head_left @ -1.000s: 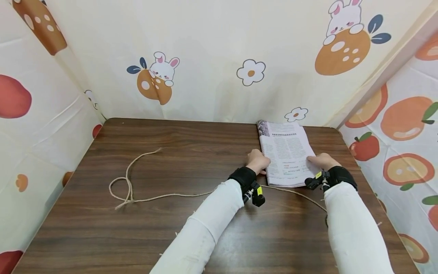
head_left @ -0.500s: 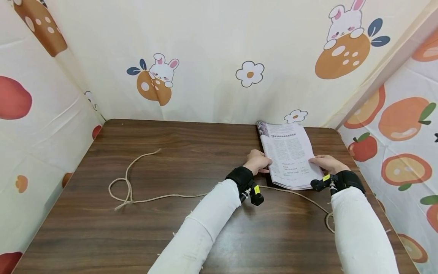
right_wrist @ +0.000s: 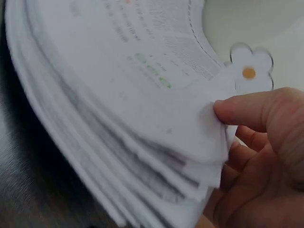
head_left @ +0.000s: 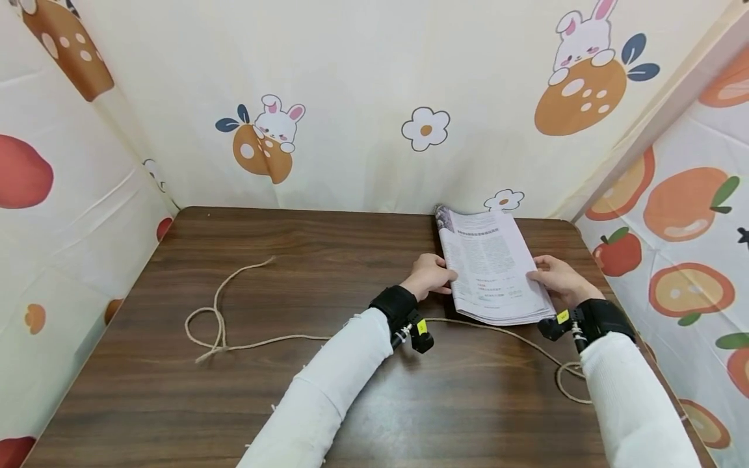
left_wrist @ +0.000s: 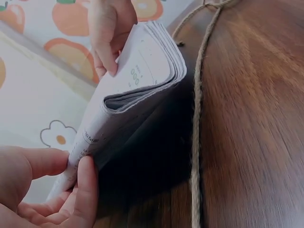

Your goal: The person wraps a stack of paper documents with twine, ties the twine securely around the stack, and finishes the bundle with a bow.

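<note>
L hand point(head_left: 429, 274) & R hand point(head_left: 560, 279), both barely open, pinch opp. long edges of folded newspaper point(head_left: 490, 270). It's at back R of worktop point(head_left: 339, 260), near end raised; rope point(head_left: 292, 337) runs just in front.

At the newspaper point(head_left: 491, 266), the right grip point(head_left: 562, 279) has been shifted rightward in the frame, the left grip point(head_left: 430, 274) slightly leftward. At lower right, the rope loop point(head_left: 559, 383), mostly hidden earlier, has been uncovered.

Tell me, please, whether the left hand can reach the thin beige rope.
Probably yes, after letting go: the left hand pinches the folded white printed paper, but the rope lies largely uncovered nearby.
</note>
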The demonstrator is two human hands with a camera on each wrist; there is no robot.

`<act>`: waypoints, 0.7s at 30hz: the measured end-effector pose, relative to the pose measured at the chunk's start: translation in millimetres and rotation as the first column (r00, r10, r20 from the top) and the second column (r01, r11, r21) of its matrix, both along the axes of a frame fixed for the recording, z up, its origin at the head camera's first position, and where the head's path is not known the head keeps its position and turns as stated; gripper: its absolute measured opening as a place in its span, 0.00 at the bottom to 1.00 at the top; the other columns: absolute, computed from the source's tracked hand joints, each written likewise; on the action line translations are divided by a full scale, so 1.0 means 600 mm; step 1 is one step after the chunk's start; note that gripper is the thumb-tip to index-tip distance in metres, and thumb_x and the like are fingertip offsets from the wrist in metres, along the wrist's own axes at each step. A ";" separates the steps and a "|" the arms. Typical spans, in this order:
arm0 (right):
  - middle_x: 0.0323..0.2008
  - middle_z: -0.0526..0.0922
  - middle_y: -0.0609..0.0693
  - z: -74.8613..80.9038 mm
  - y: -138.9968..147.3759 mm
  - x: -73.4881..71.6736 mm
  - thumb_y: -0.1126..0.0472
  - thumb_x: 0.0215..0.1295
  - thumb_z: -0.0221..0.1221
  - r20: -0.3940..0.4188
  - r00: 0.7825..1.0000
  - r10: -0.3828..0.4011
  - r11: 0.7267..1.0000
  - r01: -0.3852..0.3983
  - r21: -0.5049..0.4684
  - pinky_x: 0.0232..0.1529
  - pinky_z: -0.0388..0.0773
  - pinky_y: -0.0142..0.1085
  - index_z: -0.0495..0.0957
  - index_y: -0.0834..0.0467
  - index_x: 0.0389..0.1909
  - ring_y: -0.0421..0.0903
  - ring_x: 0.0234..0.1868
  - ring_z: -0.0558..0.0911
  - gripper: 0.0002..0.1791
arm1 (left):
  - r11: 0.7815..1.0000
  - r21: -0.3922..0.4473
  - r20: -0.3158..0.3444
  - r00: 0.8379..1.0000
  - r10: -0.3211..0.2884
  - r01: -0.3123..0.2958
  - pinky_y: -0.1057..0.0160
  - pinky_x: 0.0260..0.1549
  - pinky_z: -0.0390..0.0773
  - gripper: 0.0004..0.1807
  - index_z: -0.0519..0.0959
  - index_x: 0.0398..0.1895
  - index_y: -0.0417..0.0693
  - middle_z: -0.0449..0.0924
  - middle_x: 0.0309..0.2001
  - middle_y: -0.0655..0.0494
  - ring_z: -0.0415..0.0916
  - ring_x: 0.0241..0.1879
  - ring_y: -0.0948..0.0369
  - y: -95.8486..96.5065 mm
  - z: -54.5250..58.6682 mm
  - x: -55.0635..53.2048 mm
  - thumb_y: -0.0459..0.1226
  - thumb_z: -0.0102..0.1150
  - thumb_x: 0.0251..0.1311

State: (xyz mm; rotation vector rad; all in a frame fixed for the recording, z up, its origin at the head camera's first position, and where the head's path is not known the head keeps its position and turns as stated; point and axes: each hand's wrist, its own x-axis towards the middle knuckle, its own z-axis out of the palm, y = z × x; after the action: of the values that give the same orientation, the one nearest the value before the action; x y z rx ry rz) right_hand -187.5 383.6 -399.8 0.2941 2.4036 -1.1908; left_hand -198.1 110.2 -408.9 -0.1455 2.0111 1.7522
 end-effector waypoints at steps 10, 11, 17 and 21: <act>0.42 0.71 0.64 0.016 -0.070 0.028 0.62 0.68 0.47 -0.230 0.969 0.085 0.995 -0.070 0.072 0.31 0.74 0.34 0.56 0.71 0.59 0.43 0.34 0.74 0.25 | 0.998 0.011 -0.046 0.997 -0.063 0.064 0.65 0.26 0.80 0.19 0.71 0.48 0.34 0.77 0.35 0.47 0.80 0.29 0.57 -0.072 0.021 0.014 0.28 0.59 0.52; 0.41 0.71 0.64 0.018 -0.077 0.031 0.61 0.68 0.48 -0.245 0.966 0.087 0.994 -0.069 0.083 0.31 0.73 0.33 0.56 0.71 0.59 0.44 0.35 0.74 0.25 | 0.997 0.007 -0.054 0.996 -0.073 0.073 0.65 0.26 0.80 0.19 0.71 0.49 0.34 0.78 0.35 0.47 0.80 0.29 0.57 -0.081 0.024 0.016 0.28 0.59 0.52; 0.38 0.68 0.59 0.023 -0.116 0.056 0.60 0.68 0.48 -0.313 0.946 0.089 0.992 -0.054 0.118 0.29 0.71 0.32 0.59 0.69 0.59 0.47 0.35 0.71 0.24 | 0.994 -0.006 -0.084 0.990 -0.113 0.112 0.63 0.28 0.80 0.20 0.69 0.50 0.36 0.81 0.38 0.45 0.80 0.30 0.58 -0.130 0.035 0.033 0.30 0.59 0.54; 0.36 0.69 0.58 0.019 -0.145 0.079 0.62 0.66 0.50 -0.363 0.926 0.103 0.992 -0.068 0.108 0.29 0.70 0.30 0.61 0.69 0.56 0.48 0.36 0.70 0.21 | 0.993 -0.005 -0.079 0.990 -0.118 0.118 0.60 0.30 0.81 0.19 0.69 0.51 0.37 0.79 0.41 0.44 0.80 0.30 0.58 -0.166 0.036 0.056 0.30 0.58 0.55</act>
State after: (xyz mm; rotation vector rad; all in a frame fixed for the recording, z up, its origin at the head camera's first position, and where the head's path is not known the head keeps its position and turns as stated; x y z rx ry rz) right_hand -140.1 296.6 -388.5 -0.0123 2.7670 -1.1817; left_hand -164.2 10.5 -387.5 0.0429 2.0321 1.7082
